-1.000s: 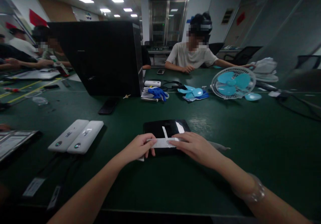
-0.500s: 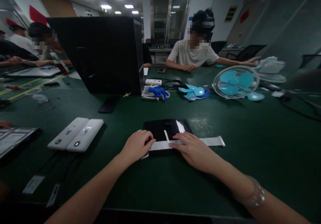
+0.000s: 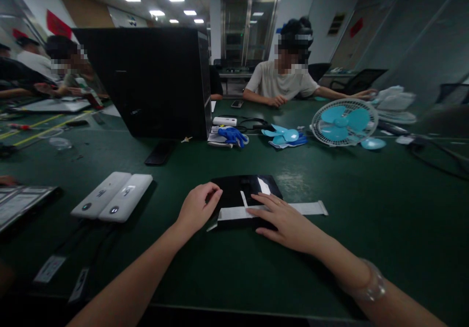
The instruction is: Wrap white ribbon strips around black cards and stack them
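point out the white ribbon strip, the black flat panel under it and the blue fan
white ribbon strip (image 3: 308, 208), head view, bare stretch right of the hand
black flat panel (image 3: 234, 190), head view, top face
blue fan (image 3: 344, 121), head view, hub

Hands (image 3: 286, 222) on white ribbon strip (image 3: 293, 208)

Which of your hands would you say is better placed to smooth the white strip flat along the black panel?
Probably the right hand: its fingers already rest on the white strip; the left hand sits curled beside it.
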`<action>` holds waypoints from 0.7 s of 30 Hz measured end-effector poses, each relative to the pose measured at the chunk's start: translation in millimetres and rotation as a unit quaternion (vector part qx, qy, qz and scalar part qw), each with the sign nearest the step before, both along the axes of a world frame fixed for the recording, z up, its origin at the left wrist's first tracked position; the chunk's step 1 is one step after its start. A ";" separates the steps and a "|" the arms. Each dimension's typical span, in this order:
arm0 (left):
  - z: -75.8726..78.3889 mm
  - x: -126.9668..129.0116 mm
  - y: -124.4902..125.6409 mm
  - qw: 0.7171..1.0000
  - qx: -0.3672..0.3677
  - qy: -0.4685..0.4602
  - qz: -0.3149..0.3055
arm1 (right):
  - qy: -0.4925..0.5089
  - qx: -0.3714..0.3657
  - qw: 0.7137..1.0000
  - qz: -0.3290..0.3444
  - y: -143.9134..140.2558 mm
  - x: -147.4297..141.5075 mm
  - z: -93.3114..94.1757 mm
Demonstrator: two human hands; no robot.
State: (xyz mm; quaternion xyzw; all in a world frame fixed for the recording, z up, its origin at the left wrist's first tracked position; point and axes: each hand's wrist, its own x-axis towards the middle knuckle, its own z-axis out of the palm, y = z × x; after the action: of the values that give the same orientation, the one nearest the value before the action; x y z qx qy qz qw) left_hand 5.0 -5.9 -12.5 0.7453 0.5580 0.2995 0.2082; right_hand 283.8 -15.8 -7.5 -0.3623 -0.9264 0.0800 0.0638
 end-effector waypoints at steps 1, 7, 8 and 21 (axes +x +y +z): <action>0.0 -0.9 0.2 1.000 -0.005 -0.022 0.003 | -0.002 -0.011 1.000 -0.002 0.6 0.9 -0.6; -2.6 -2.2 2.5 0.989 -0.030 -0.141 0.005 | -0.029 -0.049 0.997 -0.043 9.4 9.9 -4.3; -3.5 -2.0 3.0 0.988 -0.031 -0.150 0.007 | -0.034 -0.060 0.997 -0.047 10.7 11.2 -4.7; -5.7 -6.5 6.0 0.986 -0.039 -0.163 0.014 | -0.090 -0.039 0.988 -0.121 20.2 27.2 -4.7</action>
State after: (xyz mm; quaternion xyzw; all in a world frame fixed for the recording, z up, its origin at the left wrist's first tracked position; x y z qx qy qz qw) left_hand -1.5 0.1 -18.2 0.6700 0.5384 0.3976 0.3211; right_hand 311.1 4.4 -12.3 -0.4796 -0.8739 0.0748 -0.0251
